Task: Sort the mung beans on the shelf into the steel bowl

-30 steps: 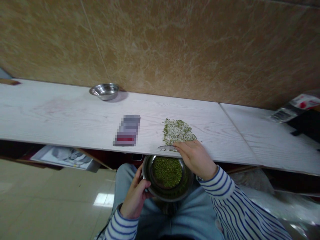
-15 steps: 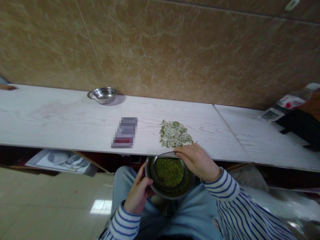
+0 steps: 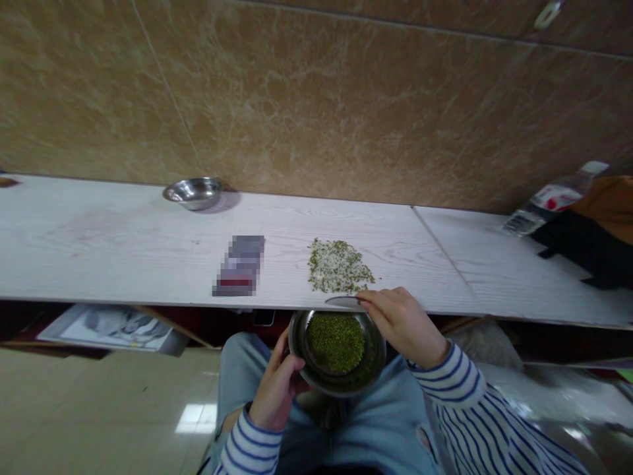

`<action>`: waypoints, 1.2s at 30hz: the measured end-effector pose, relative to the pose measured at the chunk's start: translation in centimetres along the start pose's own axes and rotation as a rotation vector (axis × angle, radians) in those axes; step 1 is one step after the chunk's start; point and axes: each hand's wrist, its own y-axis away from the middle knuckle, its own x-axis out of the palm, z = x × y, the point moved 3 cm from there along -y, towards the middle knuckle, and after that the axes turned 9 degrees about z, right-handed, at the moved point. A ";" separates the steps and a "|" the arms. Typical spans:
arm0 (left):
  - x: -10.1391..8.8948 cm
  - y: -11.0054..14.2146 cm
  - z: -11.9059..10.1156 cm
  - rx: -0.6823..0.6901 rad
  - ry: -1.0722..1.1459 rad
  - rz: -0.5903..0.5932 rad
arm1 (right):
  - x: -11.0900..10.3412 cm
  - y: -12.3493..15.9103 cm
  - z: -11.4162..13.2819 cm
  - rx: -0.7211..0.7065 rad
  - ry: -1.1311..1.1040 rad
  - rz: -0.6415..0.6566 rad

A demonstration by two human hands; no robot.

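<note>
My left hand is closed on the left rim of a steel bowl, held over my lap just below the table edge. Green mung beans cover the bowl's bottom. Pinched in my right hand is a thin flat piece with a curved edge; its exact kind is unclear. It lies low at the table's front edge, beside a spread patch of white grains mixed with green beans.
A second steel bowl stands near the wall on the white table. A blurred-out flat object lies left of the grains. To the right are a plastic bottle and a black and brown bag. Open shelves run underneath.
My right hand has moved the thin piece from above the bowl up to the table edge near the grains. My left hand still holds the bowl; the view has shifted slightly.
</note>
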 end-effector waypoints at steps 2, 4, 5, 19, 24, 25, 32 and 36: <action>0.0 -0.1 0.1 -0.002 0.004 -0.010 | -0.1 -0.1 -0.3 0.046 0.017 -0.028; 0.1 -0.2 0.3 -0.024 0.003 0.006 | 0.0 -0.5 -0.2 0.074 0.027 -0.047; 0.1 -0.2 0.4 -0.034 0.001 0.019 | 0.2 -0.8 0.1 0.077 0.025 -0.056; -0.3 -0.6 0.8 -0.031 0.002 -0.052 | 2.2 -4.1 0.7 0.143 0.073 -0.062; 0.1 -0.8 1.1 -0.083 -0.002 -0.032 | 1.6 -4.5 -0.7 0.144 0.087 -0.052; 0.2 -0.8 1.1 -0.087 -0.004 -0.026 | 1.5 -4.6 -0.9 0.143 0.090 -0.052; 0.3 -1.1 1.0 -0.055 -0.002 -0.010 | 0.5 -4.7 -1.8 0.146 0.115 -0.091; 0.4 -1.2 1.1 -0.047 0.015 -0.011 | -0.1 -4.2 -2.2 0.153 0.120 -0.123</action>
